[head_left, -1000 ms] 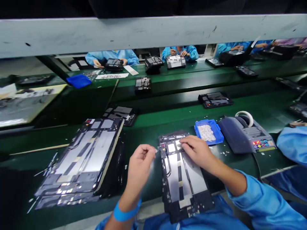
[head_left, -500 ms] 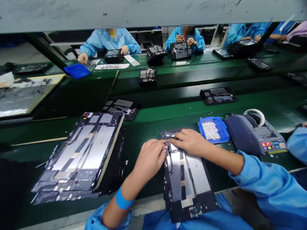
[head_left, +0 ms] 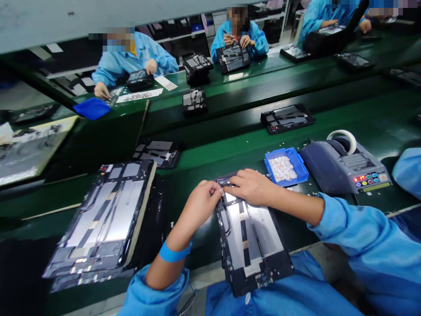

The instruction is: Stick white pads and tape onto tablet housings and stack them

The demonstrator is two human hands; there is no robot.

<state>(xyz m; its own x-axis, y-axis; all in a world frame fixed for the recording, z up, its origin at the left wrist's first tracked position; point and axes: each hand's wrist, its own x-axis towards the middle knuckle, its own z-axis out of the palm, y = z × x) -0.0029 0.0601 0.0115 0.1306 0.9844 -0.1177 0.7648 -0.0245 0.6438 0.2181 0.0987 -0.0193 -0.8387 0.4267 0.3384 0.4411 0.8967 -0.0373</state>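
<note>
"Where's the tablet [head_left: 269, 237] from where you stand?"

"Right in front of the person, lying face up at the near edge of the bench [head_left: 204, 160], its lower end out over the lap."

"And the hands?"

"Both at its top end. The left hand [head_left: 200, 204] is at the top left corner, thumb and finger drawn narrow, nearly tip to tip. I can't tell whether anything sits between them."

"The right hand [head_left: 252, 188]?"

"Laid across the top from the other side, palm down, fingers reaching toward the left ones. Its fingertips are partly hidden, so I can't say if it has hold of something."

"What's around them?"

"A blue tray [head_left: 301, 170] of small white bits [head_left: 282, 168] just beyond the right forearm, then a grey dispenser [head_left: 320, 164] with a white roll [head_left: 353, 140] on top. To the left, well apart from the tablet, there's a stack [head_left: 126, 210] of similar ones."

"Anyone opposite?"

"Yes, co-workers [head_left: 130, 59] in blue, their hands on tablets too."
</note>
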